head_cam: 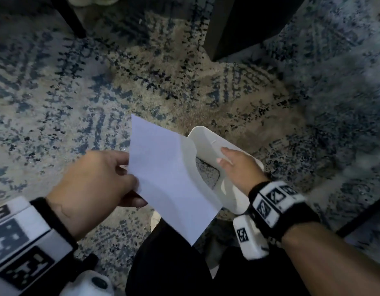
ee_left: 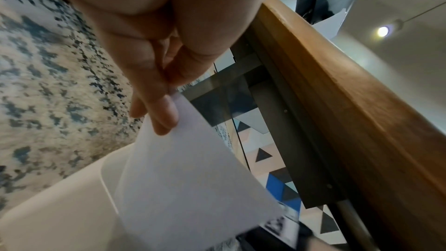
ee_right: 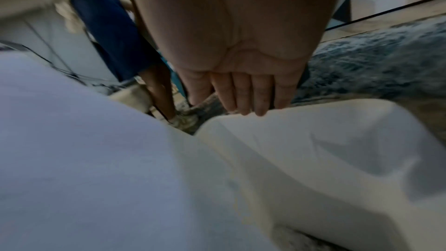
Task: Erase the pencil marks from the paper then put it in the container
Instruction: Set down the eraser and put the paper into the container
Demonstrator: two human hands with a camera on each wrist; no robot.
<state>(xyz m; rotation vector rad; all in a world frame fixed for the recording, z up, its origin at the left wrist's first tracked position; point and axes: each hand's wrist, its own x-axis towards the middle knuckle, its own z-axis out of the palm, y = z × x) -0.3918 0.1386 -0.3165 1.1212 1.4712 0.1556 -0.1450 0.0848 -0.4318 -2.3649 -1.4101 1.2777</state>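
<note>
Left hand: thumb and fingers pinch the left edge of the white paper sheet. In the left wrist view the fingertips press the sheet's upper edge, and the sheet hangs down in front of the container.

Paper sheet: held in the air, tilted, with its right side overlapping the near-left rim of the white plastic container. No pencil marks can be made out on the visible face. The sheet is not inside the container.

Right hand: fingers extended and close together, resting on the container's far-right rim. In the right wrist view the straight fingers meet the top edge of the container wall; the sheet fills the lower left of that view.

Container: sits on the blue and beige patterned rug; the rug pattern shows through its opening.

Surroundings: dark furniture leg beyond the container; wooden table edge above the left hand; dark trousers at the bottom of the head view
</note>
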